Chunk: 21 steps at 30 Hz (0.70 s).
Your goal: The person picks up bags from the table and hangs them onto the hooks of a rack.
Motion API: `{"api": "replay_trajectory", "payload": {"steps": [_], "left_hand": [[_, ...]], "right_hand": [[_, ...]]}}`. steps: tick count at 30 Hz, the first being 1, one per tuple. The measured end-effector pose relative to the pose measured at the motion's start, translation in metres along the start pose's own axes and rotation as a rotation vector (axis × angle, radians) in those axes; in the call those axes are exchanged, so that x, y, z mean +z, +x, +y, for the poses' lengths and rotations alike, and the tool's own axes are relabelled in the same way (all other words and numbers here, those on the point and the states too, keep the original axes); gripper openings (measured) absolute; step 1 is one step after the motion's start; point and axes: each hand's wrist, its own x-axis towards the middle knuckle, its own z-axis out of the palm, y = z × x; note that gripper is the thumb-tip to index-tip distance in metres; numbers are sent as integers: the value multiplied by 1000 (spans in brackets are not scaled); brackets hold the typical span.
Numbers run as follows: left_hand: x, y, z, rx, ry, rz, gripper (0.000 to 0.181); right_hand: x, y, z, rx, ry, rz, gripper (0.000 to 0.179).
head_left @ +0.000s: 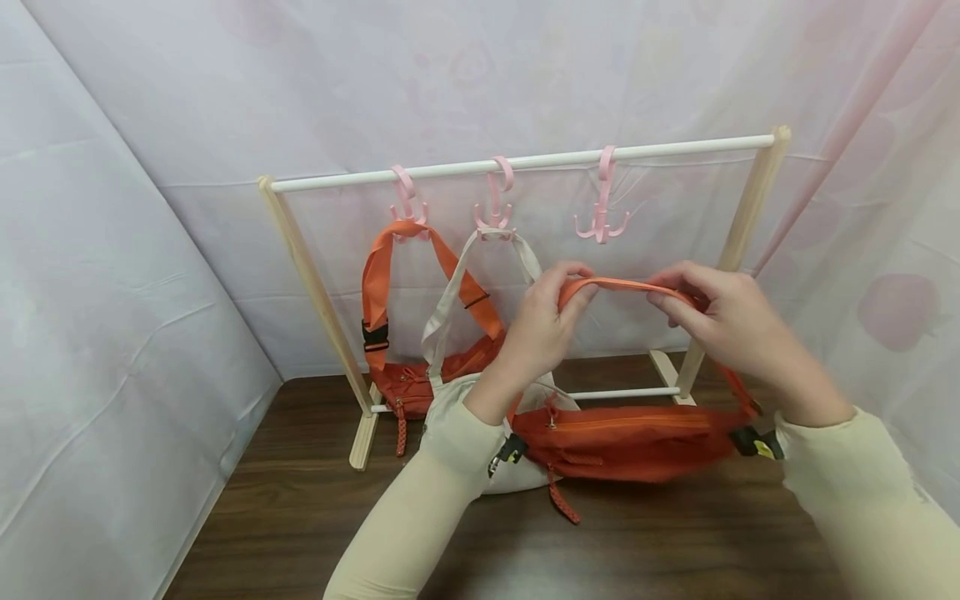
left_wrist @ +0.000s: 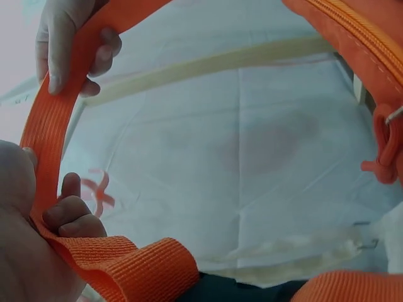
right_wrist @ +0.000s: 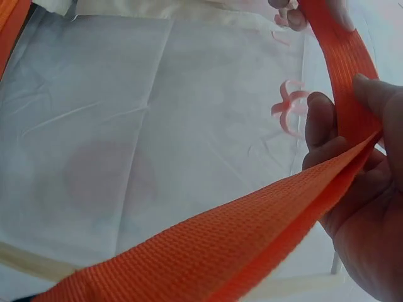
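Observation:
An orange strap [head_left: 624, 284] is stretched between my two hands, in front of and below the rightmost pink hook [head_left: 602, 200], which has nothing on it. My left hand [head_left: 542, 321] pinches the strap at its left, thumb against fingers. At the other side my right hand [head_left: 716, 312] pinches it the same way. Below them hangs the strap's red-orange waist bag [head_left: 630, 437], with a zipper and a braided pull, slightly blurred. In the left wrist view the webbing [left_wrist: 53, 126] runs from one hand to the other; the right wrist view shows the strap [right_wrist: 352, 82] between thumb and fingers.
A white rail [head_left: 675, 151] on wooden posts [head_left: 738, 212] spans the rack. A second orange-strapped bag [head_left: 405, 387] hangs from the left pink hook [head_left: 405, 187]. A cream bag's strap [head_left: 450, 304] loops over the middle hook [head_left: 495, 200]. Beneath is a dark wooden table [head_left: 300, 517].

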Motion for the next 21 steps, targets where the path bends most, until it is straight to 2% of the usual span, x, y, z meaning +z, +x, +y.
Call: {"api": "replay_trajectory", "payload": {"steps": [6,13,21], "left_hand": [[-12,10,-4,33,22,43,20],[-26,26,-10,68,121,78,23],[-35,43,-12,68,191,126,23]], "right_hand": [[5,14,-7,10,-26,31,15],[12,32,-14,-40,-73,80,5],[18,49,-19,-35,-126,134,7]]}}
